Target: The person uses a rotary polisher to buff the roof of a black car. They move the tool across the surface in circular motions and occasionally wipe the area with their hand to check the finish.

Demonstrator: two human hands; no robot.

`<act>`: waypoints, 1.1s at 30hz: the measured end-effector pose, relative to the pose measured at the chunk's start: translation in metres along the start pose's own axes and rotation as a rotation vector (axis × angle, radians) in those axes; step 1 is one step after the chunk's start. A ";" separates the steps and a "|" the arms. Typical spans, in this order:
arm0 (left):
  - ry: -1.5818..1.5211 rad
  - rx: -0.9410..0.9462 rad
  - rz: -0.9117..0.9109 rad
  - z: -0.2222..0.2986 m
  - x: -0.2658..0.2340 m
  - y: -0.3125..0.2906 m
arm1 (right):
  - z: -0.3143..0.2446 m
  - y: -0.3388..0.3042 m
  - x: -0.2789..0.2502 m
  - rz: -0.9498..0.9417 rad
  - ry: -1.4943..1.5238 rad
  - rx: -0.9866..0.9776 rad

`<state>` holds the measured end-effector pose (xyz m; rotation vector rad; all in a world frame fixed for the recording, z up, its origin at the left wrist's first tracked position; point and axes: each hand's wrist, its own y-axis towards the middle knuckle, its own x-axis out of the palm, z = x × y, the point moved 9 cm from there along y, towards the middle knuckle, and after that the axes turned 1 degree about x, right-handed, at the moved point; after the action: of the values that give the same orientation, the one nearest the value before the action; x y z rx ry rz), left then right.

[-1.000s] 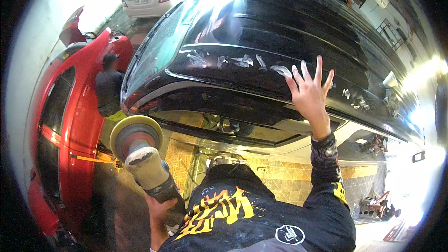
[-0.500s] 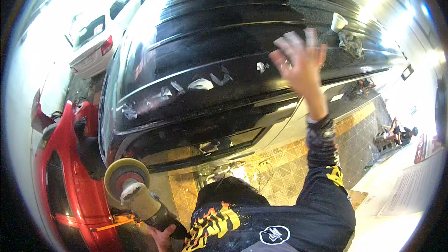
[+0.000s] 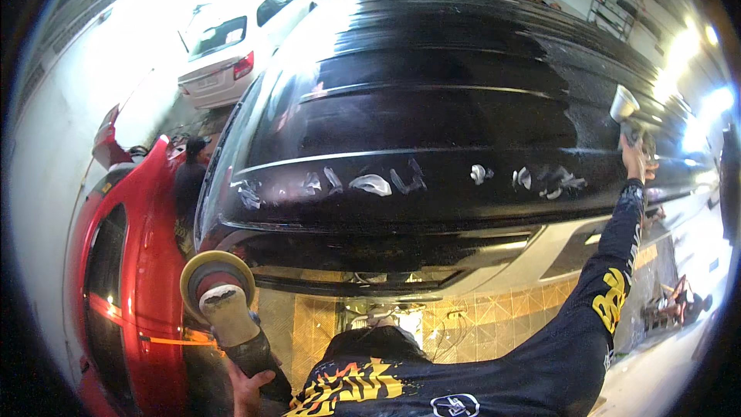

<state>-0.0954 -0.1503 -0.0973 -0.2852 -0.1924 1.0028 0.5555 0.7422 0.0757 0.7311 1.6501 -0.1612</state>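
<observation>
At the lower left, my left hand grips the dark handle of a polisher. Its round yellowish pad is tilted up, beside the car and apart from it. My right arm stretches to the far right over the black car roof. There my right hand is at a crumpled plastic bag, just below a white cup. Its fingers are partly hidden, so its grip is unclear. White paste dabs and grey smears run along the near side of the roof.
A red car stands close on the left, with a dark-clothed person beside it. A white car is parked behind. Tiled floor lies below. At the right is a seated person.
My right hand has moved right, from above the near roof side to the bag and cup, uncovering more smears. The view has shifted. My left hand still holds the polisher.
</observation>
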 end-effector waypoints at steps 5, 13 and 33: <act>0.081 0.128 0.057 0.027 0.025 -0.001 | -0.014 0.019 -0.005 0.225 -0.374 -0.197; 0.014 -0.008 0.067 0.017 0.040 -0.005 | -0.011 -0.007 -0.058 0.159 -0.171 -0.008; 0.216 0.100 -0.069 0.040 0.057 0.004 | 0.072 0.073 0.005 0.016 0.960 0.111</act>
<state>-0.0801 -0.0940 -0.0596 -0.2913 0.0439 0.9030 0.6554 0.7662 0.0755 0.9839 2.5538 0.1426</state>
